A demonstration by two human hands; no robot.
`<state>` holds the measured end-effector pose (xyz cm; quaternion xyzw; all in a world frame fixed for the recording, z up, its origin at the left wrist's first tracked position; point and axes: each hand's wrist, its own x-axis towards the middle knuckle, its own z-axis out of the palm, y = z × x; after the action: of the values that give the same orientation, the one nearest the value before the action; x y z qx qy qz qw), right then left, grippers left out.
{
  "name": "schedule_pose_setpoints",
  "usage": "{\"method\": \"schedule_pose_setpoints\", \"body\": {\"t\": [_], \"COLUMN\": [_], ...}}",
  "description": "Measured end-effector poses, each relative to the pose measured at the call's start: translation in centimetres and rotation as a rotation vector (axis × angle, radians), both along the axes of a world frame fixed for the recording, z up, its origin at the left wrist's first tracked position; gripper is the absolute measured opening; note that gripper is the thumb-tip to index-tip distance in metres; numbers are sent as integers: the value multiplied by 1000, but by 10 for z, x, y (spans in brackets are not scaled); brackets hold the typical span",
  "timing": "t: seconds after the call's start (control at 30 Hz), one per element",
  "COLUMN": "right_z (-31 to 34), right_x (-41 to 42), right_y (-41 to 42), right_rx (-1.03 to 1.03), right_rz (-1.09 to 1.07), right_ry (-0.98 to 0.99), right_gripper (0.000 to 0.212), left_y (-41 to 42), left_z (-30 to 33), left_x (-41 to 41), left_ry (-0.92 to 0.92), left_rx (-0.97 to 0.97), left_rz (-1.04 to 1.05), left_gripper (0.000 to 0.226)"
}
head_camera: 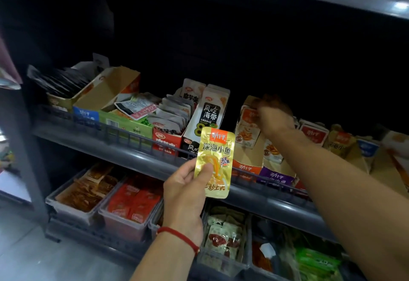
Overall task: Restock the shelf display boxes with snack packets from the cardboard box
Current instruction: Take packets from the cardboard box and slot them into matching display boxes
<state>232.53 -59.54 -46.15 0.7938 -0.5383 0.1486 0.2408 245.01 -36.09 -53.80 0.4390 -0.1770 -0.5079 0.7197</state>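
1. At centre frame the left hand (183,188) pinches one gold snack packet (214,161), thumb on its face, upright before the shelf rail (137,147).
2. Right of centre, the right hand (273,115) reaches into an orange display box (247,147); its fingers curl over the upright packets there, though an actual grip cannot be told.
3. Best part those packets to open a gap, then slide the gold one in upright, label forward.
4. The cardboard box is out of view.

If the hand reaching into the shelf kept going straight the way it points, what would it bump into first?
The right hand already seems to touch the white-and-orange snack packets in the orange-fronted cardboard display box. Going on, it would probably press into those first; depth behind is too dark to judge.
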Motion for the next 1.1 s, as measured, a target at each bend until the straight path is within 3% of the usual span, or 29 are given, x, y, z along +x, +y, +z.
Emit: {"method": "schedule_pose_setpoints", "body": {"t": [0.2, 0.27, 0.37, 0.47, 0.53, 0.63, 0.77, 0.83, 0.93, 1.03, 1.1], "right_z": [2, 4, 9, 16, 16, 9, 11, 19, 35, 41, 38], "right_x": [1, 1, -3, -14, -28, -62, -121, -153, -200, -238, -249], "right_y": [10, 20, 50, 98, 126, 146, 150, 147, 131, 99, 82], "right_rx": [-27, -73, -112, 148, 397, 625, 717, 678, 452, 171, 91], "right_rz": [1, 48, 246, 502, 585, 557, 486, 411, 277, 106, 18], "right_ry": [-1, -40, -279, -551, -547, -470, -625, -742, -851, -728, -675], "right_gripper": [56, 44, 20, 17, 23, 31, 24, 22, 19, 23, 32], "left_y": [-3, -3, -2, 1, 2, 3, 3, 0, -6, -10, -11], "left_z": [0, 0, 0, 1, -1, -5, -11, -15, -21, -27, -26], "left_x": [-3, -5, -10, -20, -29, -49, -81, -92, -100, -105, -107], "left_ry": [15, 12, -21, -96, -142, -243, -316, -363, -538, -735, -817], "left_rx": [17, 11, -17, -72, -100, -125, -156, -168, -160, -135, -110], "left_rz": [-13, -13, -11, -18, -50, -122, -245, -274, -252, -189, -135], "left_gripper": [25, 28, 29, 27, 26, 26, 36, 42, 43, 44, 45]}}
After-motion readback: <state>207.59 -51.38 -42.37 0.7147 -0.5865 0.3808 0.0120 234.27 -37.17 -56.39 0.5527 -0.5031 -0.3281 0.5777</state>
